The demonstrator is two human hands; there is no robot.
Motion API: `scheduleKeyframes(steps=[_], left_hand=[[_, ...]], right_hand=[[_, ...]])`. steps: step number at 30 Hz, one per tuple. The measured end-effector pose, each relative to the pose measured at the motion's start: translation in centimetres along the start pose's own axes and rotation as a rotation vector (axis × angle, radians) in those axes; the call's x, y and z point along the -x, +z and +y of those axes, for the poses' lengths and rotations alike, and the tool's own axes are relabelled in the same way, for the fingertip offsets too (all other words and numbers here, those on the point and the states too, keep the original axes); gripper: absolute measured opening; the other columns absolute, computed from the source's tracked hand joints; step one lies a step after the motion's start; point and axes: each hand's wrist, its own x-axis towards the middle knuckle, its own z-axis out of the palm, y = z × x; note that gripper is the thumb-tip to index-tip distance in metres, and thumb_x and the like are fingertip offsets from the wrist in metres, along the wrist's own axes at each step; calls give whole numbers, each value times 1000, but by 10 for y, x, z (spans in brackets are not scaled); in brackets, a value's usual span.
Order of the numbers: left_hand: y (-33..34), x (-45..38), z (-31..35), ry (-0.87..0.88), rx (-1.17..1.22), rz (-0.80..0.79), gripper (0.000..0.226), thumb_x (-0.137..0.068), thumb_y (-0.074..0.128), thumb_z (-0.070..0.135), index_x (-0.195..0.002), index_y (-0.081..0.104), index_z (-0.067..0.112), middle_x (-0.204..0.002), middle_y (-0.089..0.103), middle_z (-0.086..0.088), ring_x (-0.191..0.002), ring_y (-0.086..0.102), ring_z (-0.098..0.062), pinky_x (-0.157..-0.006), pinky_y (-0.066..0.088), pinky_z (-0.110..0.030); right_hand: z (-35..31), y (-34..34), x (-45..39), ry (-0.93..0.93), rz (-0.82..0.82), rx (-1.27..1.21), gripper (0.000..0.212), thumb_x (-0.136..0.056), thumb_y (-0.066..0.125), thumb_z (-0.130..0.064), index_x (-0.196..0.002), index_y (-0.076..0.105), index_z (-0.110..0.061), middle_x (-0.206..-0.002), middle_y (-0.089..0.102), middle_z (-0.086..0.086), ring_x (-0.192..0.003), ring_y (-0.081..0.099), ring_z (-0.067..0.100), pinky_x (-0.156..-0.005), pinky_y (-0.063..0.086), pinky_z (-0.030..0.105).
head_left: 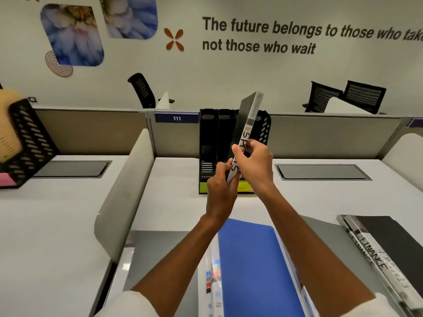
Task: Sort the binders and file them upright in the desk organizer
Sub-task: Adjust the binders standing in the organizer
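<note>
Step in hand, as I read it: slotting the thin grey binder with the white "SPORTS" spine label (pixel 246 133) into the black plastic slotted desk organizer (pixel 209 145) at the back of the white surface (pixel 174 202). Binder is in the air, held up in front of the organizer's right-hand slots, spine toward the camera, top leaning right and away, so not upright yet. Left hand (pixel 220 186) grips the bottom end, fingers curled round the lower edge; right hand (pixel 254 161) pinches the spine a little higher, thumb on the near side, fingers wrapped behind. To do it well: square the binder to vertical first, line its lower edge up with one slot mouth, then lower along the divider rather than dropping it in on the lean, or the bottom corner will likely catch on a divider. Keep the spine label facing out so it stays readable. Which slot it's aimed at I can't tell; the binder hides the right side of the organizer. Visible slots on the left look empty. Binder itself: slim, flat, rigid-looking cover, small printed text near the top of the spine, probably light enough for one hand once aligned. Unfiled on the surface near the person: a blue flat folder (pixel 251 266) and a dark binder with a "FINANCE" spine label (pixel 375 255) to its right.
</note>
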Motion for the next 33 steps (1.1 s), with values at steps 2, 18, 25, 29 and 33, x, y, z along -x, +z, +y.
scheduleKeyframes(steps=[2,18,25,29,33], left_hand=[[19,-10,2,9,29,0,23,-90,67,15,-103,49,20,-81,60,22,-74,64,5,-60,47,-6],[73,-67,-52,-97,-183,-200,66,-93,52,51,-147,33,19,-148,46,-1,-134,44,-10,-108,44,-31],[46,-55,-125,-209,-555,-448,65,-99,51,31,-153,21,12,-163,13,-4,-150,10,-17,-121,17,-28],[38,-65,-153,-168,-766,-594,70,-98,51,26,-153,15,4,-163,3,-11,-151,0,-25,-122,15,-41],[37,-76,-174,-203,-923,-669,72,-98,50,29,-153,10,3,-163,0,-14,-151,-1,-29,-122,14,-42]], right_hand=[[4,-9,-14,-48,54,59,15,-90,64,-35,-97,64,-22,-85,65,-11,-79,64,5,-71,56,23],[45,-34,-109,-81,268,-38,35,-89,68,-32,-116,63,-11,-107,71,0,-92,67,9,-78,55,18],[54,-8,-135,-102,354,-137,27,-88,69,-28,-109,63,-13,-95,70,-5,-78,66,8,-66,45,2],[67,11,-150,-104,342,-157,25,-89,68,-28,-107,60,-13,-96,69,-3,-79,67,11,-65,47,3],[84,32,-157,-107,316,-165,27,-90,67,-28,-110,58,-13,-105,69,-1,-86,68,9,-70,54,12]])
